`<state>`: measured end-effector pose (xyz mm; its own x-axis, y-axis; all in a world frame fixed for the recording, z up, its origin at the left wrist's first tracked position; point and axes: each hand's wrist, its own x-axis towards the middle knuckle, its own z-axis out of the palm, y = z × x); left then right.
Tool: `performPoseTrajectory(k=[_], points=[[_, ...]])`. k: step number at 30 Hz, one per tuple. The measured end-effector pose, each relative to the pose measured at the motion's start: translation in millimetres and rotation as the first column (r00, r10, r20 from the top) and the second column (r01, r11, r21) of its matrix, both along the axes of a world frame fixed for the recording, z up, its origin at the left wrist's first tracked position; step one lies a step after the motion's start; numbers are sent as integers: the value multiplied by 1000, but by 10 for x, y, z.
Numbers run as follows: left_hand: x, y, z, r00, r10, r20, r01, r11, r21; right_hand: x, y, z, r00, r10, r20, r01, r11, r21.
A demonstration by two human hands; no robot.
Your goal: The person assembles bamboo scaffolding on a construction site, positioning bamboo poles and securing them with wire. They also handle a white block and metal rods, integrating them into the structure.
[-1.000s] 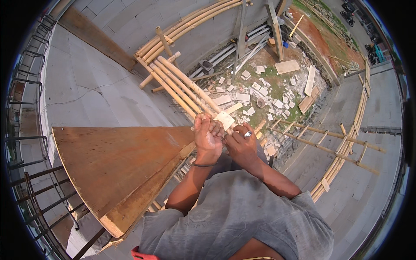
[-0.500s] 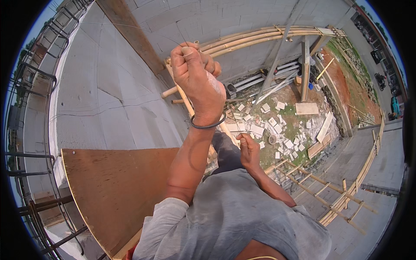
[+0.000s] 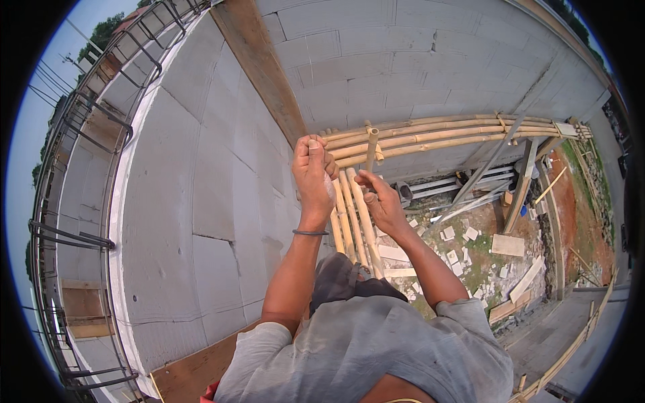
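Note:
My left hand (image 3: 314, 176) is raised in front of me, thumb and fingers pinched together on a thin dark wire (image 3: 317, 138), only a short bit of which shows. A black band (image 3: 310, 233) circles that wrist. Beside it, slightly lower and to the right, my right hand (image 3: 384, 207) has its thumb and index finger apart, with nothing visible between them. An upright bamboo pole end (image 3: 372, 144) stands just beyond the hands. Below them lie long bamboo poles (image 3: 359, 213).
A grey block wall (image 3: 175, 181) rises at left, with black steel rebar cages (image 3: 74, 240) along its outer side. Against the far wall, a wooden plank (image 3: 259, 60) leans above horizontal bamboo poles (image 3: 443, 134). Far below, the ground holds broken white blocks (image 3: 449, 233) and boards (image 3: 508, 245).
My view has turned toward the far wall. The right hand has risen close to the left, and its pinch has loosened. The wire seen trailing between the hands no longer shows there.

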<state>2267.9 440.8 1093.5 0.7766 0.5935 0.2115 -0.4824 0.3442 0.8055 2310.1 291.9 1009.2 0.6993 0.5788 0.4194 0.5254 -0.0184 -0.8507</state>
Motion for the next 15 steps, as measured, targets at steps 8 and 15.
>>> performPoseTrajectory(k=[8, 15], points=[[680, -107, -691, 993, -28, -118, 43, 991, 125, 889, 1015, 921, 924, 130, -360, -43, 970, 239], [1391, 1006, -1124, 983, -31, -183, 106, 903, 415, 1705, 1856, 882, 940, 143, -309, -62, 964, 258]])
